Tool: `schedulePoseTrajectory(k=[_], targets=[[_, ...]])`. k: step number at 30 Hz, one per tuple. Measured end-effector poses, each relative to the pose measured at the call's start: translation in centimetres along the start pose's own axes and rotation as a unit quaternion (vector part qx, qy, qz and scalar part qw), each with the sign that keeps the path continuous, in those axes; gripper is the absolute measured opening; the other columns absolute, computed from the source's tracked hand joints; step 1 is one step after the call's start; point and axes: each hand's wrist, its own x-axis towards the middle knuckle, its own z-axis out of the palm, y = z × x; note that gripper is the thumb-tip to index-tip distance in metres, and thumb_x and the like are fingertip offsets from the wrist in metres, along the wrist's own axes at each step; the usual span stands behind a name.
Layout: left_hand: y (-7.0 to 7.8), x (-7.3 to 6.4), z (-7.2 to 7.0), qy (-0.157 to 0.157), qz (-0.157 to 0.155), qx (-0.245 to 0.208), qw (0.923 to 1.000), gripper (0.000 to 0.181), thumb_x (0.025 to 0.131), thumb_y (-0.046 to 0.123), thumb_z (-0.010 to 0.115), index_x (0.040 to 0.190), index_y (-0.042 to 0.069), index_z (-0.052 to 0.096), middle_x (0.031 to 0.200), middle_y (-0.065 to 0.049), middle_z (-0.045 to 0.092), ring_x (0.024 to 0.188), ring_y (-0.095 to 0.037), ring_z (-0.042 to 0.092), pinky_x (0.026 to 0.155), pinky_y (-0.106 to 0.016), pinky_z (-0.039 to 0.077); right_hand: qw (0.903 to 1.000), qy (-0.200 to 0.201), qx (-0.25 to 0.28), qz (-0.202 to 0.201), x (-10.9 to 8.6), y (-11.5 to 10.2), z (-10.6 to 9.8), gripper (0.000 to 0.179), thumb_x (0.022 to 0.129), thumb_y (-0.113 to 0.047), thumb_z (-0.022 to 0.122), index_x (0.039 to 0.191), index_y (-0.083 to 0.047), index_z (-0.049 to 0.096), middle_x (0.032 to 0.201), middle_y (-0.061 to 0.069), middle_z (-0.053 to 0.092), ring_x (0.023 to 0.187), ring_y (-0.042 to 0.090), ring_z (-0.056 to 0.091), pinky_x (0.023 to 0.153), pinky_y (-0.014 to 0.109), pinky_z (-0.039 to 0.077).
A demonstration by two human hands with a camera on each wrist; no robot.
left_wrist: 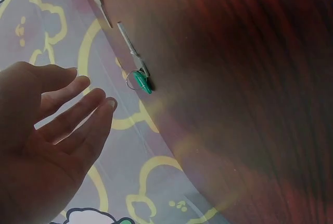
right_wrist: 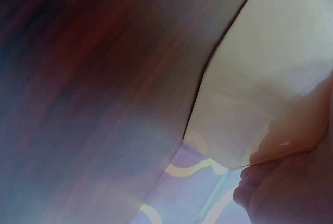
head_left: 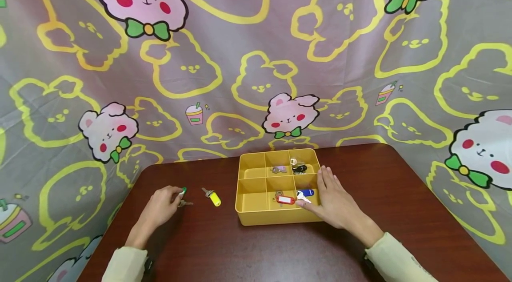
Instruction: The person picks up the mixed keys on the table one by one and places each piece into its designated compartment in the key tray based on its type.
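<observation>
My left hand [head_left: 162, 204] hovers at the left of the table, its fingers loosely bent. In the left wrist view that hand [left_wrist: 62, 114] stands apart from a key with a green tag [left_wrist: 141, 81], which lies on the table. A key with a yellow tag [head_left: 215, 198] lies to its right. My right hand [head_left: 338, 200] rests against the right side of a yellow divided box [head_left: 256, 218], fingers straight along the rim and thumb over the front right compartment. In the right wrist view its fingers [right_wrist: 260, 179] lie at the box wall [right_wrist: 244, 88].
Inside the box, a red-tagged key [head_left: 286, 200] lies front middle and a blue-tagged key [head_left: 306, 192] front right. A purple-tagged key [head_left: 278, 169] lies back middle, dark keys [head_left: 299, 168] back right. Behind the brown table [head_left: 224, 251] hangs a patterned cloth [head_left: 240, 117].
</observation>
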Motion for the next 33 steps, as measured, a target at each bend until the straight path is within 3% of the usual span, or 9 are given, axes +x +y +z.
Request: schedulePoseTrajectory(k=[5,11,16,22,27,33], targets=[[-0.1,0.0,0.3,-0.010,0.006,0.012,0.9999,0.021,0.097,0.008,0.071,0.114,-0.004,0.075,0.102,-0.015,0.075,0.090,-0.026,0.072,0.078,-0.051,0.061,1.0000,0.002,0.002,0.000,-0.2,0.0,-0.1,0.117,0.093,-0.079,0.054,0.157,0.016,0.032,0.169,0.036,0.022,0.160,0.051,0.021,0.130,0.060,0.025],[-0.4,0.0,0.5,-0.027,0.007,0.031,0.9991,0.009,0.096,0.011,0.072,0.099,0.002,0.075,0.090,-0.006,0.071,0.078,-0.018,0.065,0.068,-0.042,0.056,1.0000,0.000,0.004,0.004,-0.3,0.1,0.0,0.117,0.093,-0.079,0.054,0.158,0.015,0.030,0.170,0.036,0.020,0.160,0.051,0.020,0.130,0.060,0.025],[-0.8,-0.2,0.8,-0.038,0.013,0.046,0.9981,0.006,0.094,0.010,0.075,0.094,0.005,0.073,0.092,-0.007,0.072,0.077,-0.017,0.065,0.065,-0.040,0.054,1.0000,0.000,0.006,0.003,-0.2,0.1,0.1,0.117,0.094,-0.079,0.054,0.158,0.016,0.028,0.170,0.036,0.019,0.160,0.051,0.019,0.130,0.060,0.024],[-1.1,-0.4,1.4,-0.032,0.039,0.065,0.9966,0.004,0.094,0.008,0.074,0.091,0.005,0.072,0.093,-0.008,0.073,0.081,-0.022,0.070,0.067,-0.044,0.058,1.0000,-0.002,0.008,0.006,-0.1,0.2,0.1,0.118,0.094,-0.079,0.053,0.159,0.016,0.027,0.170,0.036,0.018,0.161,0.051,0.018,0.130,0.060,0.024],[-1.4,-0.4,1.8,-0.024,0.058,0.083,0.9945,0.009,0.093,0.006,0.074,0.086,0.007,0.069,0.085,-0.006,0.070,0.074,-0.021,0.068,0.062,-0.043,0.056,0.9999,-0.003,0.010,0.007,0.0,0.2,0.1,0.119,0.093,-0.080,0.052,0.159,0.015,0.026,0.170,0.036,0.018,0.161,0.050,0.018,0.130,0.060,0.024],[-1.8,-0.4,2.0,-0.018,0.071,0.103,0.9920,0.004,0.092,0.005,0.075,0.091,0.005,0.072,0.088,-0.008,0.073,0.077,-0.025,0.071,0.062,-0.044,0.058,0.9999,-0.005,0.008,0.006,0.1,0.2,0.2,0.119,0.093,-0.080,0.052,0.159,0.015,0.026,0.170,0.035,0.018,0.160,0.051,0.019,0.130,0.060,0.025]])
